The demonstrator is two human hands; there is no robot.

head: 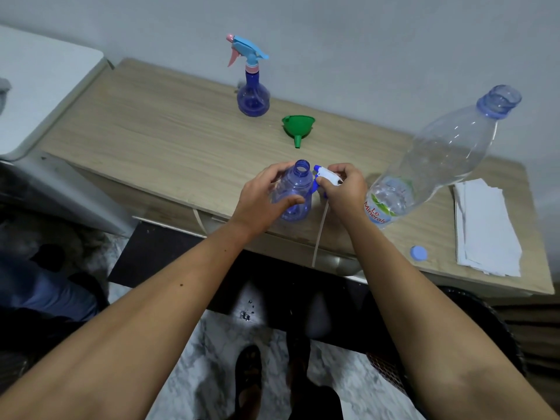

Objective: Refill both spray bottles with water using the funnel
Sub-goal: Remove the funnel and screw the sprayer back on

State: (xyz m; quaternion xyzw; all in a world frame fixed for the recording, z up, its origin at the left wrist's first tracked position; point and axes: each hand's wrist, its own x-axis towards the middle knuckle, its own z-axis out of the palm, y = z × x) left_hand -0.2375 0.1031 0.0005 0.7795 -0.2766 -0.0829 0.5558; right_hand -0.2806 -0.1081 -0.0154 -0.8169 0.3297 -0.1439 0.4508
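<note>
My left hand [263, 197] grips a blue see-through spray bottle [295, 189] that stands on the wooden table [157, 131] with its neck uncapped. Just right of it, my right hand [344, 187] holds the white and blue spray head [326, 174], whose thin dip tube [318, 237] hangs down past the table edge. A second blue spray bottle [253, 95] with a light blue and pink trigger head stands at the back, capped. The green funnel [297, 126] lies on its side between the two bottles. A large clear water bottle [436, 159] stands uncapped at the right.
The water bottle's blue cap [418, 253] lies near the front right edge of the table. A stack of white paper towels [485, 225] sits at the far right. A white appliance [36, 86] stands left of the table. My feet and a marbled floor are below.
</note>
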